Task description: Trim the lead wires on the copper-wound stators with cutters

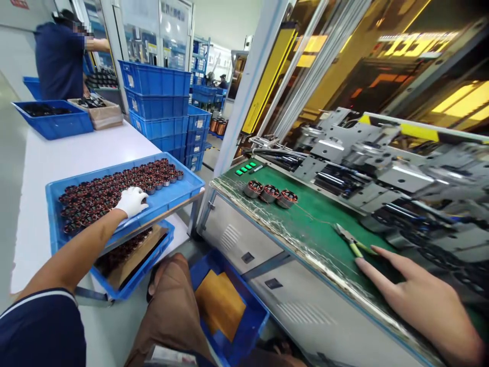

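Observation:
My left hand (132, 202), in a white glove, reaches into a blue tray (193, 184) of copper-wound motor stators (110, 189). Its fingers curl down round a stator at the near side of the rows, mostly hidden by the glove. My bare right hand (416, 290) is at the green-handled cutting pliers (354, 246) on the green mat (317, 224). Thumb and forefinger grip the handle ends, while the jaws point away to the left. Three wound stators (271, 193) stand in a row on the mat, and a thin wire trails from the right one towards the pliers.
Machine fixtures (367, 158) rise behind the mat. Cut wire scraps (267, 224) litter its front edge. Below are a blue bin (252, 326) with cardboard and a lower blue tray (126, 291). Blue crates (158, 107) are stacked behind; a co-worker (61, 56) stands at far left.

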Demonstrator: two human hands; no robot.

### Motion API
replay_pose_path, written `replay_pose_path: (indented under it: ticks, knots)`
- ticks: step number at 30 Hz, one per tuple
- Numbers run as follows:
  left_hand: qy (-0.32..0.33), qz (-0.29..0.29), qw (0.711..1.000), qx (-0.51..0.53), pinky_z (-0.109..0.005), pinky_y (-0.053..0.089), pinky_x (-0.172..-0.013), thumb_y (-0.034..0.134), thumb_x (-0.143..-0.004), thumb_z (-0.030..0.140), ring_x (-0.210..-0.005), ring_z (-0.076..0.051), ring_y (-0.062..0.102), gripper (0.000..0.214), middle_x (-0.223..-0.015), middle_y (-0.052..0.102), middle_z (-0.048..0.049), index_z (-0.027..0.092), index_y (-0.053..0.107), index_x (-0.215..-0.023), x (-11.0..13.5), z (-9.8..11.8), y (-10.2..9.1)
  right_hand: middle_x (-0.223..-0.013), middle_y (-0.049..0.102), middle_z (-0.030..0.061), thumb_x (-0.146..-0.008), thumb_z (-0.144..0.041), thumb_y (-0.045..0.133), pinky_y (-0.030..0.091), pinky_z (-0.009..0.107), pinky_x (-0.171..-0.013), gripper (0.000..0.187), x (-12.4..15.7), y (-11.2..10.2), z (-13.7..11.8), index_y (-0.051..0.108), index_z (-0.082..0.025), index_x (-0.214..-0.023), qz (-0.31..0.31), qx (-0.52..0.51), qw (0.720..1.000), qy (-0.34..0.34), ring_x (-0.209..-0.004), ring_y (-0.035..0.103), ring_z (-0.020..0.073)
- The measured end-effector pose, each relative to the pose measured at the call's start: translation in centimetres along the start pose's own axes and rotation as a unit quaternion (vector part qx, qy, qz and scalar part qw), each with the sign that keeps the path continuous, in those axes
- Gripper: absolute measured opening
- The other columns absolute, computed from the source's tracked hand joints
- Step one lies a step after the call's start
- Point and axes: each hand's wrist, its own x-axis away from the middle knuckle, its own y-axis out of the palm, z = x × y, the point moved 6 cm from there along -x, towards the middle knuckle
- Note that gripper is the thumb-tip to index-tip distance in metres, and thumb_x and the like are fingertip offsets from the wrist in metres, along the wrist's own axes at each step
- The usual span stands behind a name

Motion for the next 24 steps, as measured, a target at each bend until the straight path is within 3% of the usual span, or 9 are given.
replay_pose_path:
  ticks: [3,6,10,13,16,18,20,22,24]
  knots:
    - [-0.032,0.032,0.999,0.014,-0.057,0.031,-0.103,0.067,-0.074,0.045,-0.127,-0.043,0.041,0.051,-0.136,0.053,-0.0210,0.017,0.068,-0.117,-0.2,-2.3,1.4,-0.103,0.070,0.0076,-0.088,-0.064,0.053,0.051,0.058,-0.066,0.025,0.7,0.4,0.2,0.064,-0.047,-0.102,-0.008,0.070,0.997,0.017,-0.096,0.067,0.0411]
    - [-0.047,0.068,0.996,0.042,-0.061,0.033,-0.103,0.072,-0.068,0.054,-0.126,-0.045,0.044,0.058,-0.134,0.054,-0.0198,0.017,0.068,-0.112,-0.2,-3.3,1.1,-0.105,0.070,0.0069,-0.090,-0.060,0.052,0.054,0.056,-0.071,0.024,0.8,0.3,-0.4,0.065,-0.044,-0.103,-0.017,0.079,0.996,0.024,-0.099,0.068,0.0395]
    - [-0.035,0.139,0.986,0.081,-0.064,0.035,-0.106,0.073,-0.063,0.069,-0.128,-0.049,0.046,0.073,-0.131,0.058,-0.0158,0.014,0.067,-0.110,0.0,-0.2,-2.8,-0.112,0.071,0.0140,-0.090,-0.056,0.050,0.055,0.055,-0.090,0.040,0.2,0.5,-1.4,0.070,-0.026,-0.106,-0.030,0.082,0.995,0.050,-0.105,0.067,0.0387]
    - [0.041,0.194,0.975,0.099,-0.059,0.031,-0.116,0.059,-0.078,0.073,-0.135,-0.045,0.044,0.082,-0.141,0.053,-0.0125,0.010,0.058,-0.130,-0.6,7.1,-7.6,-0.114,0.070,0.0161,-0.088,-0.057,0.047,0.053,0.054,-0.098,0.053,-0.4,0.6,-1.6,0.071,-0.015,-0.109,-0.019,0.084,0.995,0.059,-0.107,0.066,0.0355]
    - [0.181,0.174,0.962,0.109,-0.048,0.033,-0.119,0.063,-0.081,0.066,-0.136,-0.037,0.049,0.081,-0.145,0.056,-0.0112,0.013,0.052,-0.141,-1.7,17.9,-11.0,-0.118,0.069,0.0159,-0.089,-0.053,0.047,0.051,0.051,-0.102,0.054,-0.7,0.7,-1.6,0.070,-0.011,-0.114,-0.018,0.090,0.993,0.070,-0.111,0.065,0.0322]
    - [0.281,0.095,0.948,0.113,-0.044,0.033,-0.119,0.068,-0.079,0.059,-0.139,-0.035,0.047,0.085,-0.151,0.051,-0.0140,0.014,0.046,-0.148,-2.6,25.1,-11.4,-0.119,0.069,0.0166,-0.090,-0.052,0.047,0.051,0.050,-0.103,0.055,-0.6,0.6,-1.7,0.070,-0.009,-0.115,-0.019,0.092,0.993,0.075,-0.112,0.065,0.0322]
    - [0.341,0.007,0.933,0.116,-0.041,0.036,-0.117,0.074,-0.074,0.052,-0.139,-0.033,0.048,0.094,-0.154,0.047,-0.0147,0.016,0.039,-0.152,-3.7,30.6,-10.9,-0.119,0.069,0.0171,-0.091,-0.052,0.047,0.051,0.049,-0.103,0.055,-0.5,0.5,-2.1,0.070,-0.009,-0.115,-0.019,0.093,0.993,0.075,-0.113,0.065,0.0321]
    - [0.364,-0.043,0.923,0.118,-0.037,0.042,-0.112,0.078,-0.069,0.048,-0.134,-0.031,0.055,0.094,-0.151,0.052,-0.0133,0.017,0.042,-0.151,-4.7,33.8,-10.3,-0.120,0.069,0.0171,-0.091,-0.051,0.048,0.051,0.048,-0.103,0.053,-0.5,0.5,-2.3,0.070,-0.009,-0.116,-0.017,0.091,0.993,0.072,-0.113,0.065,0.0314]
    - [0.368,-0.052,0.920,0.124,-0.035,0.047,-0.106,0.077,-0.069,0.045,-0.125,-0.030,0.062,0.080,-0.140,0.063,-0.0118,0.016,0.055,-0.140,-5.1,35.1,-10.0,-0.119,0.069,0.0172,-0.091,-0.049,0.050,0.052,0.047,-0.102,0.051,-0.6,0.6,-2.3,0.070,-0.009,-0.115,-0.011,0.086,0.994,0.067,-0.113,0.065,0.0311]
